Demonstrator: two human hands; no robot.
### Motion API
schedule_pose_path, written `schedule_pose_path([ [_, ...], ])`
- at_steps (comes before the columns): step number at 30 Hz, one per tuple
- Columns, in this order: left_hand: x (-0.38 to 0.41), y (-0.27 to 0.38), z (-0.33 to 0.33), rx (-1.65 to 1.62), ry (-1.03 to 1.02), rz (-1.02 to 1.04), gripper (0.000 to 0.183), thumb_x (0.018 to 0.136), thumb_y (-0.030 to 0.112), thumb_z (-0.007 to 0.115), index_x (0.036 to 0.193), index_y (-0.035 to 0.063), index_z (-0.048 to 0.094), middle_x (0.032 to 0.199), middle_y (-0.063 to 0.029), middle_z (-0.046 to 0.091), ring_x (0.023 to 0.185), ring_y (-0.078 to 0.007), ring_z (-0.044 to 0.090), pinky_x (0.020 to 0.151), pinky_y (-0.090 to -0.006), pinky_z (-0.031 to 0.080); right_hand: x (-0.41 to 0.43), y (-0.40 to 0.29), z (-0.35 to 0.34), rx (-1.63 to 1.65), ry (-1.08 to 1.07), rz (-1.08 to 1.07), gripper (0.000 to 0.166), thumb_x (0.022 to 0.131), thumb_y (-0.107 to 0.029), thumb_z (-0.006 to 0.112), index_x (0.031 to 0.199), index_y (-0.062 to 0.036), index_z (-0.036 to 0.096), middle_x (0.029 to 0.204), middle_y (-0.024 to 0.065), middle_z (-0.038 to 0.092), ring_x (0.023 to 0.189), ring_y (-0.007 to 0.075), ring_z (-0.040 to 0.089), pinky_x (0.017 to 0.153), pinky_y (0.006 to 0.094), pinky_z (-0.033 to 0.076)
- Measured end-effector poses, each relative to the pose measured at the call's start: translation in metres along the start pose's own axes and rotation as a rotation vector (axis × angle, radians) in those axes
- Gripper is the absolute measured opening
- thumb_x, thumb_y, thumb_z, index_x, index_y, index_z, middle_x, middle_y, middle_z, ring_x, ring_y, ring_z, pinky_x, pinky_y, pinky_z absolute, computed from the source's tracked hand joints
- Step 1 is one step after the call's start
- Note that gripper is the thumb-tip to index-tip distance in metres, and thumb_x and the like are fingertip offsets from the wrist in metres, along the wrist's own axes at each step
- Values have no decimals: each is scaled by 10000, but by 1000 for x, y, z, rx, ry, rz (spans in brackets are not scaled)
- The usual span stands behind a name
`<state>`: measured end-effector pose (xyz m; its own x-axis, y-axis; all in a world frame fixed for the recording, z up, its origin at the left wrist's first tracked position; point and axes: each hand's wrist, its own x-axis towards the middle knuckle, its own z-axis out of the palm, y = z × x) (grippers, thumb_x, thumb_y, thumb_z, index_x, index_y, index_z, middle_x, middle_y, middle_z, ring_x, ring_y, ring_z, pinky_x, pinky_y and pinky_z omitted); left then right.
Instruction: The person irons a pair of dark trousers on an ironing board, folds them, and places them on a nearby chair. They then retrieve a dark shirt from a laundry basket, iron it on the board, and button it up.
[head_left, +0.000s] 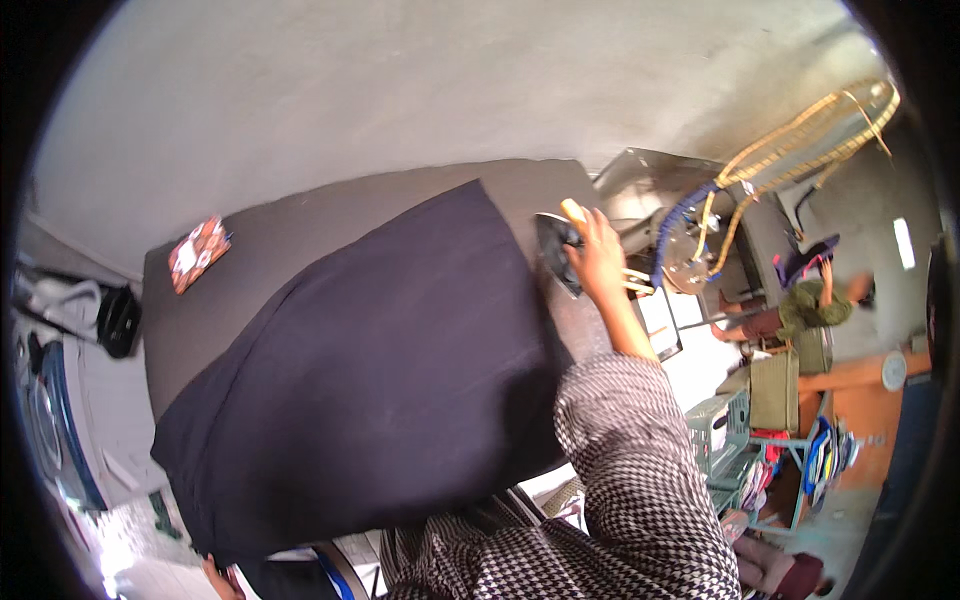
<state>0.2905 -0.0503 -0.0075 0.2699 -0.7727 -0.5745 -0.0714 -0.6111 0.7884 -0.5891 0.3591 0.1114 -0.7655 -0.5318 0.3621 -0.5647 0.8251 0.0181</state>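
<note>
My right hand (600, 255) is closed around the handle of a clothes iron (556, 251), which has a dark body and a pale yellow handle end. The iron is beside the upper right edge of a large dark navy cloth (375, 360). This cloth lies spread over a grey-covered ironing table (300, 225) and hangs past its near edge. At the cloth's lower left corner, my left hand (214, 574) is partly visible at the picture's rim; its grip is unclear. A folded patterned red and white cloth (199, 253) rests at the table's far left.
A yellow-wrapped hose or cord loop (810, 135) with a blue-wrapped section (679, 217) hangs right of the table. Beyond are a person in green (810, 311) handling a garment, baskets (774, 390), green crates (716, 427) and another person (795, 574). A wall (375, 90) borders the table.
</note>
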Motion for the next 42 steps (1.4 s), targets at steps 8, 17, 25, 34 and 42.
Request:
schedule_pose_path([
  [8, -25, -1, 9, 131, -107, 201, 622, 898, 91, 610, 1427, 254, 326, 1236, -147, 574, 1069, -221, 570, 833, -332, 481, -399, 169, -2, 440, -541, 874, 594, 869, -352, 695, 1280, -60, 380, 1159, 259, 597, 988, 297, 619, 818, 404, 505],
  [17, -29, 43, -5, 354, -94, 295, 148, 892, 71, 536, 994, 107, 638, 905, 25, 572, 763, -63, 519, 715, -249, 474, -419, 45, -6, 1173, -482, 1423, 627, 821, -409, 749, 1259, -161, 374, 1197, 121, 558, 1025, 225, 541, 919, 468, 405],
  [25, -18, 62, 25, 284, -257, 220, 310, 829, -33, 464, 1070, 57, 637, 847, 38, 550, 704, -47, 502, 723, -211, 500, -342, 110, -62, 1059, -909, 923, 126, 884, -169, 636, 953, -82, 577, 959, -20, 609, 876, 110, 503, 744, 269, 353],
  [34, 54, 49, 21, 759, 139, 474, 224, 868, 198, 696, 959, -2, 651, 718, -7, 576, 670, -122, 558, 644, -266, 451, -155, 37, -1, 1278, -725, 1021, 260, 926, -261, 645, 1137, -139, 553, 970, 6, 601, 901, 165, 596, 789, 326, 496],
  [42, 21, 55, 18, 488, -156, 462, 183, 767, -11, 567, 927, 25, 648, 912, -15, 604, 930, -143, 560, 874, -265, 407, -153, 4, 20, 1144, -784, 754, 329, 885, -181, 683, 1192, -140, 569, 854, -4, 587, 776, 118, 580, 669, 272, 497],
])
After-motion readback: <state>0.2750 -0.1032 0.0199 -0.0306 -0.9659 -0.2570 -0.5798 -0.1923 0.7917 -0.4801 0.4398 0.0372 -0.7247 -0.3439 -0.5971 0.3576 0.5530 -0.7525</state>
